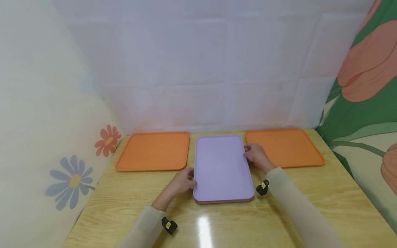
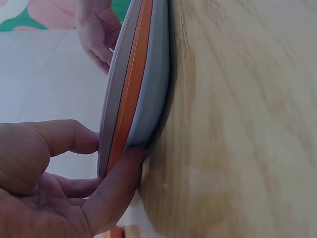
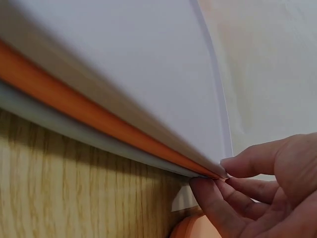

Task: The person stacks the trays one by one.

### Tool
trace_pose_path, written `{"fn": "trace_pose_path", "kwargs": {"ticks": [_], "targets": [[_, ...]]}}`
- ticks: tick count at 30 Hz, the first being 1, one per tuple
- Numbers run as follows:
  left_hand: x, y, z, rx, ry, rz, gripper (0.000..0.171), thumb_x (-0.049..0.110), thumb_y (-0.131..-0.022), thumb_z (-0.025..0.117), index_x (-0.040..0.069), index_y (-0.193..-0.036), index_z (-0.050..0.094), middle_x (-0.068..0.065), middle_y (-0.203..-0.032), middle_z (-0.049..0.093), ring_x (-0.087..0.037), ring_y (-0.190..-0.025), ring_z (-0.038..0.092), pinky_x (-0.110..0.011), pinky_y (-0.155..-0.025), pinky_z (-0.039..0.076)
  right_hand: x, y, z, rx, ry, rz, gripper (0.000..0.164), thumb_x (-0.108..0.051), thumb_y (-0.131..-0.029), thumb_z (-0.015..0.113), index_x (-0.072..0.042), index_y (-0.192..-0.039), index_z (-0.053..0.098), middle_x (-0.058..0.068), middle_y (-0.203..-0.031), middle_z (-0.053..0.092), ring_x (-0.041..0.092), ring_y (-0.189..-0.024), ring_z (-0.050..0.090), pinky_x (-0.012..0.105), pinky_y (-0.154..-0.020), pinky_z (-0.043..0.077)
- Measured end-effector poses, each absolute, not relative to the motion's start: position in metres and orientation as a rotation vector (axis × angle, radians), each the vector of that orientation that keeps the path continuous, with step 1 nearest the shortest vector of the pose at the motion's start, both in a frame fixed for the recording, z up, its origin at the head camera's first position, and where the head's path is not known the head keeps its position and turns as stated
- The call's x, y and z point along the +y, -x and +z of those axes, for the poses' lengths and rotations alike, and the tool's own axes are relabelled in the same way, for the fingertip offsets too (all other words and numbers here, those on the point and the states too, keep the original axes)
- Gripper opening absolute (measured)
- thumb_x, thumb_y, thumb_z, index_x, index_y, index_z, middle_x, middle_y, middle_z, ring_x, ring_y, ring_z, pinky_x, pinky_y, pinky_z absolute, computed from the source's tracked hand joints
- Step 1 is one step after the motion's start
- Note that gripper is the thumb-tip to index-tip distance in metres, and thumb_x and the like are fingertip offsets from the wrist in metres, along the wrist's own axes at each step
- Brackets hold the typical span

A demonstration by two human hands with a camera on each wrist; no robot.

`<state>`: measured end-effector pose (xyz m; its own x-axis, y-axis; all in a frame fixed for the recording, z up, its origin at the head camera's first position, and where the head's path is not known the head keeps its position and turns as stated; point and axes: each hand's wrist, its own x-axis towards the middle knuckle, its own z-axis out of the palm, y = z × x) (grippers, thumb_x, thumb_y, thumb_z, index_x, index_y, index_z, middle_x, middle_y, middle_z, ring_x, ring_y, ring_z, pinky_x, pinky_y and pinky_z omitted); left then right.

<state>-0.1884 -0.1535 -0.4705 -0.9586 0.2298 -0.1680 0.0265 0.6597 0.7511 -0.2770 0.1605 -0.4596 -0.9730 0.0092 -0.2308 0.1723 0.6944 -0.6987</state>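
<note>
A lilac rectangular tray (image 1: 221, 168) lies on top of a stack near the middle of the table. Below it in the stack, the left wrist view shows an orange tray (image 2: 133, 74) and a grey-blue tray (image 2: 156, 74) at the bottom. My left hand (image 1: 182, 181) grips the stack's left edge toward the near end, fingers spread over the layered rims. At the right edge, toward the far end, my right hand (image 1: 255, 155) pinches the stack, with fingertips above and below the rims in the right wrist view.
One orange tray (image 1: 155, 151) lies flat to the left of the stack, another orange tray (image 1: 285, 148) to the right, partly behind my right hand. A white cloth (image 1: 211, 69) hangs behind the wooden table (image 1: 124, 203). Flower-printed cloths stand at both sides.
</note>
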Motion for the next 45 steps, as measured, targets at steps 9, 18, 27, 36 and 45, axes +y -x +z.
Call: {"fn": "trace_pose_path", "kwargs": {"ticks": [9, 18, 27, 36, 45], "targets": [[-0.155, 0.187, -0.470, 2.574, -0.147, 1.231, 0.063, 0.001, -0.080, 0.069, -0.012, -0.138, 0.049, -0.022, -0.118, 0.065, -0.028, -0.100, 0.063, -0.036, -0.077, 0.058, 0.169, 0.273, -0.461, 2.637, -0.091, -1.296, 0.044, -0.002, -0.091, 0.062, 0.009, -0.134, 0.057, 0.024, -0.118, 0.065, 0.028, -0.093, 0.068, 0.033, -0.079, 0.059], [-0.153, 0.184, -0.472, 2.535, -0.116, 1.295, 0.060, -0.001, -0.081, 0.069, -0.013, -0.137, 0.049, -0.023, -0.118, 0.063, -0.029, -0.101, 0.063, -0.037, -0.075, 0.060, 0.203, 0.267, -0.451, 2.495, -0.072, -1.539, 0.048, -0.001, -0.096, 0.056, 0.013, -0.142, 0.046, 0.033, -0.130, 0.056, 0.038, -0.107, 0.066, 0.039, -0.087, 0.060], [-0.152, 0.182, -0.472, 2.489, -0.079, 1.347, 0.059, -0.003, -0.083, 0.068, -0.013, -0.138, 0.047, -0.024, -0.119, 0.061, -0.031, -0.101, 0.063, -0.038, -0.071, 0.061, 0.247, 0.264, -0.439, 2.558, -0.014, -1.475, 0.054, -0.007, -0.101, 0.056, 0.011, -0.149, 0.037, 0.035, -0.144, 0.047, 0.044, -0.121, 0.059, 0.046, -0.098, 0.055], [-0.153, 0.182, -0.475, 2.474, -0.078, 1.388, 0.057, -0.004, -0.083, 0.068, -0.012, -0.136, 0.048, -0.023, -0.118, 0.062, -0.032, -0.102, 0.064, -0.039, -0.068, 0.062, 0.298, 0.262, -0.436, 2.626, -0.030, -1.431, 0.057, -0.009, -0.102, 0.055, 0.013, -0.150, 0.033, 0.038, -0.144, 0.044, 0.042, -0.119, 0.059, 0.042, -0.096, 0.056], [-0.154, 0.182, -0.475, 2.433, -0.048, 1.424, 0.058, -0.003, -0.084, 0.067, -0.011, -0.138, 0.047, -0.024, -0.121, 0.060, -0.033, -0.102, 0.063, -0.039, -0.065, 0.062, 0.344, 0.253, -0.436, 2.684, -0.049, -1.368, 0.058, -0.011, -0.104, 0.052, 0.014, -0.151, 0.029, 0.040, -0.145, 0.040, 0.044, -0.121, 0.056, 0.040, -0.093, 0.057]]}}
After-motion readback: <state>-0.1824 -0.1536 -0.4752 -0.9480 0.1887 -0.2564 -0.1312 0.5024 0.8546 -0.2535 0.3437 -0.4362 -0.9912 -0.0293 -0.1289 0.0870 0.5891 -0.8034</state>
